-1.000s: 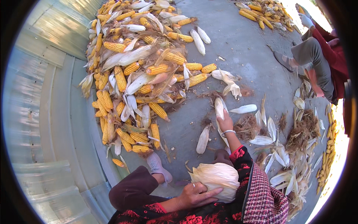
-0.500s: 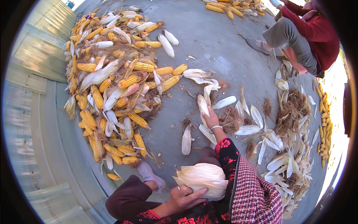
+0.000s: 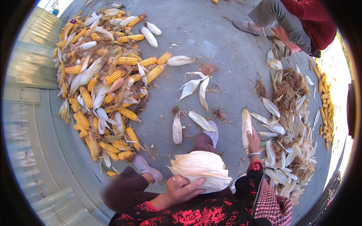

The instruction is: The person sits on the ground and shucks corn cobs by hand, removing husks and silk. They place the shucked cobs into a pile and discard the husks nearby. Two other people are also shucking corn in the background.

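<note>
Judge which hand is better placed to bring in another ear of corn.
Right, probably. The right hand already closes on a pale, husk-covered corn ear on the ground, while the left hand is occupied pressing a bundle of cream husks.

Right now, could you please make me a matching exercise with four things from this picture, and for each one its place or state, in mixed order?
Things:
1. left hand
2. right hand
3. heap of yellow husked corn cobs
4. scattered pale dry corn husks

Places or states:
A. piled at the person's left on the grey concrete ground
B. spread at the person's right
C. resting on a big bundle of pale husks
D. gripping a single pale unhusked corn ear

Pairs: 1-C, 2-D, 3-A, 4-B
</note>
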Available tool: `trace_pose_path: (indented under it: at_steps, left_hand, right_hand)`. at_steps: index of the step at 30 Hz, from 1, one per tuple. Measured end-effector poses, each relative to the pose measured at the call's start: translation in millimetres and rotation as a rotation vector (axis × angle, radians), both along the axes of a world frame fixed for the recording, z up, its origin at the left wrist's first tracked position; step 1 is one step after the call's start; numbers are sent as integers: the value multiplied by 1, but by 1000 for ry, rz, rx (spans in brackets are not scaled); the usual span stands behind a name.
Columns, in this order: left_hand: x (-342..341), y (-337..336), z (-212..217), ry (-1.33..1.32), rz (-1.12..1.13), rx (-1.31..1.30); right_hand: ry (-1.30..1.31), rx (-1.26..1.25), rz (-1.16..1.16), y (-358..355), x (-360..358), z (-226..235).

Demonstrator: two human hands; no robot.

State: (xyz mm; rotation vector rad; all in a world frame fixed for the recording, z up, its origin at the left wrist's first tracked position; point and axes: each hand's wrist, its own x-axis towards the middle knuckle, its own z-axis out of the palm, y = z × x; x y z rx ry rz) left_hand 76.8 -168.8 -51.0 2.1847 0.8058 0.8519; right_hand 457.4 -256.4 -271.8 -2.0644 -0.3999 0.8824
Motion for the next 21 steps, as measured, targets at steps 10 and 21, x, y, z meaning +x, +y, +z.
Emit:
trace_pose_path:
  at_steps: [10,21]
  left_hand:
    - [2,0,18,145,-50,9]
    - [5,1,2,46,-47,2]
  right_hand:
    - [212,-56,455,70,-78,-33]
    - [53,269,-368,83,2,19]
